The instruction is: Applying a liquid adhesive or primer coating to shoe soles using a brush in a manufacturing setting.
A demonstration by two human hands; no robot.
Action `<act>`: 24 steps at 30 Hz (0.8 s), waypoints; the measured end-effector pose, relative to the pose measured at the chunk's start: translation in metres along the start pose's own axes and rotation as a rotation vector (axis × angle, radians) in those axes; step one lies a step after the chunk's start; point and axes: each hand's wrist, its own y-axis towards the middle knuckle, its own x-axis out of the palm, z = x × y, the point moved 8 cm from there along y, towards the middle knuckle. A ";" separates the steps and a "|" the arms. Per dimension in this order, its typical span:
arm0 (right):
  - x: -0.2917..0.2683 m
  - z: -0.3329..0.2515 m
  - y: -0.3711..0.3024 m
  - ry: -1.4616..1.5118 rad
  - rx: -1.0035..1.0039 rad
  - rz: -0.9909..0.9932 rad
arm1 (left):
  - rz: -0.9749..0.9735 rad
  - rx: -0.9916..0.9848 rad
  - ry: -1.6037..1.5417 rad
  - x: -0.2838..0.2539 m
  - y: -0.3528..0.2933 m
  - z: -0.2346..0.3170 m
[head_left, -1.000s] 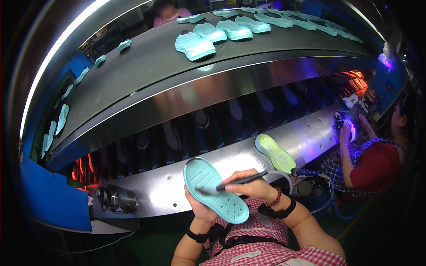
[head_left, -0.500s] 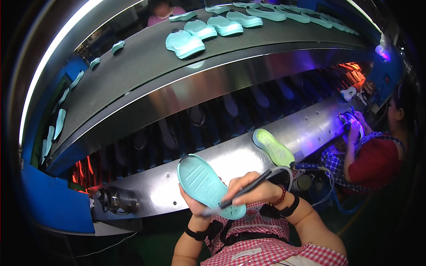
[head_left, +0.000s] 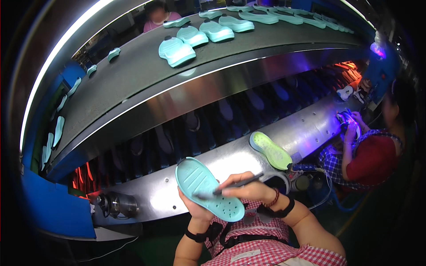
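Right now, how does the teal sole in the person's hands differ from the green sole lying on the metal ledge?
The teal sole is held up in the left hand, while the green sole lies free on the steel ledge. The teal sole is blue-green; the green sole is yellow-green. The right hand lays a dark brush across the teal sole; nothing touches the green one. Both are flat shoe soles.

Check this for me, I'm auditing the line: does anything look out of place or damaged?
Nothing stands out. The left hand holds a teal sole, the right hand a dark brush. A green sole lies flat on the steel ledge.
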 end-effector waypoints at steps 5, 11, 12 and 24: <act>0.009 -0.017 -0.006 0.347 -0.069 -0.198 | -0.062 0.014 0.097 0.006 -0.002 0.006; 0.011 -0.009 -0.003 -0.085 -0.048 -0.216 | 0.055 0.065 0.055 -0.001 0.005 0.008; 0.015 -0.014 -0.007 0.052 -0.107 -0.261 | -0.019 0.053 0.087 0.000 0.003 0.009; -0.003 0.008 -0.009 -0.001 -0.064 0.110 | 0.021 0.139 0.151 0.001 -0.002 0.016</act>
